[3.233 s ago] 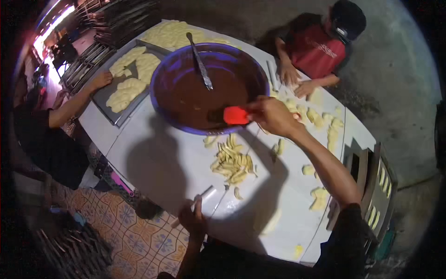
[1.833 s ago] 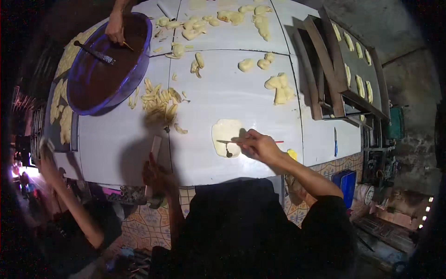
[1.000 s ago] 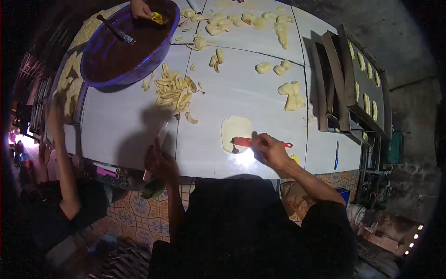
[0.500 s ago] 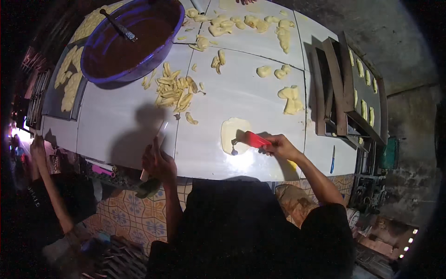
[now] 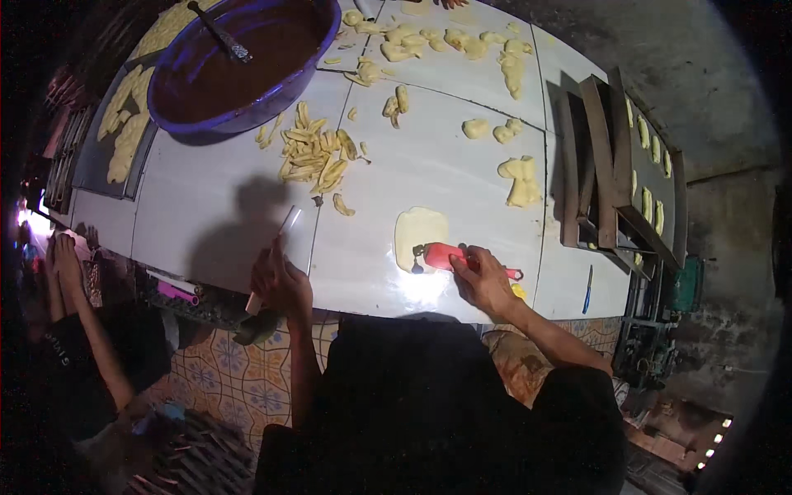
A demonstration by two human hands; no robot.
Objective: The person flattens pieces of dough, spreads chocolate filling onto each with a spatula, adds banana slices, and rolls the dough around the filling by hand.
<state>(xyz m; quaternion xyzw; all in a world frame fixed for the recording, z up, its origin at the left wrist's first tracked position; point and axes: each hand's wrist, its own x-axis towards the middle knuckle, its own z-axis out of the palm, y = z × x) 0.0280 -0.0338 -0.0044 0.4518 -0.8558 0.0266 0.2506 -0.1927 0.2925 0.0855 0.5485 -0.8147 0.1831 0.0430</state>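
Observation:
My right hand grips a red spatula, whose tip is over a flat, rolled-out piece of dough near the table's front edge. A small dark brown smear of filling lies on the lower left of the dough, by the spatula's tip. My left hand is wrapped round a slim, pale rolling pin, held tilted at the front edge, left of the dough. Beyond that hand lies a heap of peeled, sliced banana.
A purple basin of brown filling with a utensil in it stands at the far left. Dough lumps lie along the back and right. Stacked metal trays and a blue knife are at right. Another person's arm is at left.
My right hand has shifted slightly left and turned, showing more of the spatula and its handle end. The brown smear looks much the same. My left hand stays on the rolling pin.

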